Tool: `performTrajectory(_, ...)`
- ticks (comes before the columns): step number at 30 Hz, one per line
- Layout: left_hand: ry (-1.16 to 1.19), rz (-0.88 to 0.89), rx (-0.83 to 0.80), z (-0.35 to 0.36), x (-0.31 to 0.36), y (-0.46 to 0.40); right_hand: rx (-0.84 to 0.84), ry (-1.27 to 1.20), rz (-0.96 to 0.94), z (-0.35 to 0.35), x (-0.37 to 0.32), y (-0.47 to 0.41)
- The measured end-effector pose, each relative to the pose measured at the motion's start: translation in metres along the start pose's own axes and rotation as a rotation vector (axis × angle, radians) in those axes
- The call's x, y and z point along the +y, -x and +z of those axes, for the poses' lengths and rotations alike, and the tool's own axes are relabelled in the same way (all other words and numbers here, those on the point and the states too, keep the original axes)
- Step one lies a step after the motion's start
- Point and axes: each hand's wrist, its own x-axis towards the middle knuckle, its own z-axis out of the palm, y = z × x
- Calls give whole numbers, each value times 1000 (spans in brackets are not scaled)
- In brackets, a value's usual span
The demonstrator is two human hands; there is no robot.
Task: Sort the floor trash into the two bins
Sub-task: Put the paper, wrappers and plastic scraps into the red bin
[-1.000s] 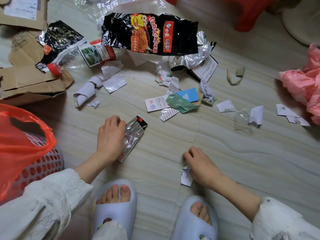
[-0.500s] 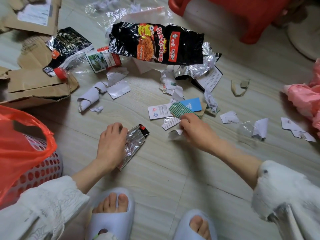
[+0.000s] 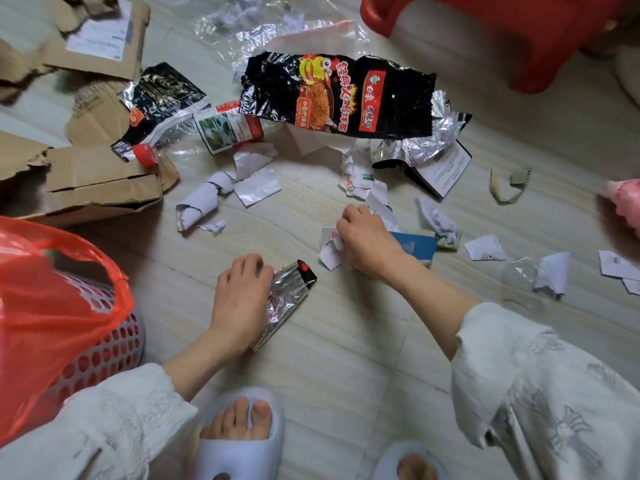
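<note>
Floor: pale streaked floor tiles carry all the litter; the widest bare stretch lies in the near middle, between the two forearms and in front of the pale slippers.
Cut off: an orange plastic bag lining a white perforated basket runs off the left edge; torn brown cardboard pieces run off the upper left; a red plastic stool and a pink crumpled bag are clipped at the top and right edges. A second bin cannot be made out.
Left hand: the left hand lies knuckles-up, fingers curled and gripping a long silver foil sachet with a black and red end; the hand hides the sachet's left side.
Middle litter: a large black noodle wrapper with red and yellow print lies beyond the hands, half covering a clear bottle with a red cap; white paper scraps lie just in front of it.
Right hand: the right hand is curled on crumpled white paper slips, pinching them; what sits under the palm is hidden. It partly covers a blue card.
Right side: more white scraps lie well apart toward the right edge.
Change: half a second ago the right hand was just reaching the pile and the slips lay flatter; the left hand's grip on the sachet is unchanged.
</note>
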Motion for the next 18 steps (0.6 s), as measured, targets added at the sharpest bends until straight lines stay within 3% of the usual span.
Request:
performTrajectory(10, 338, -210, -161, -51, 13, -6, 333, -598, 429, -79, 11, 30)
performTrajectory(18, 635, -266, 89, -146, 14, 4, 506, -870, 524, -173, -29, 68)
